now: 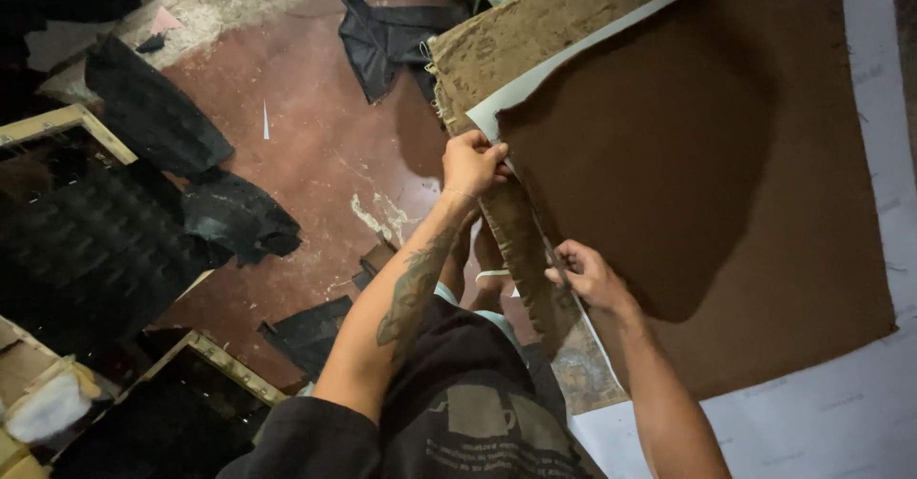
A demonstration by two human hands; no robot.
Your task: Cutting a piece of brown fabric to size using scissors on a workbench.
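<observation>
A large brown fabric sheet [726,164] lies over a white backing sheet [841,412] on a worn table top. My left hand [471,162] pinches the edge of the white sheet and brown fabric at the sheet's upper left corner. My right hand [587,274] grips a thin dark tool, apparently a blade or scissors, pressed along the fabric's left edge lower down. A frayed strip of tan patterned backing [521,240] hangs between the two hands.
Red floor [315,126] below carries black fabric scraps [239,216] and a dark offcut [387,35]. Wooden-framed black quilted panels [81,240] stand at the left. My sandalled foot [492,278] shows under the table edge.
</observation>
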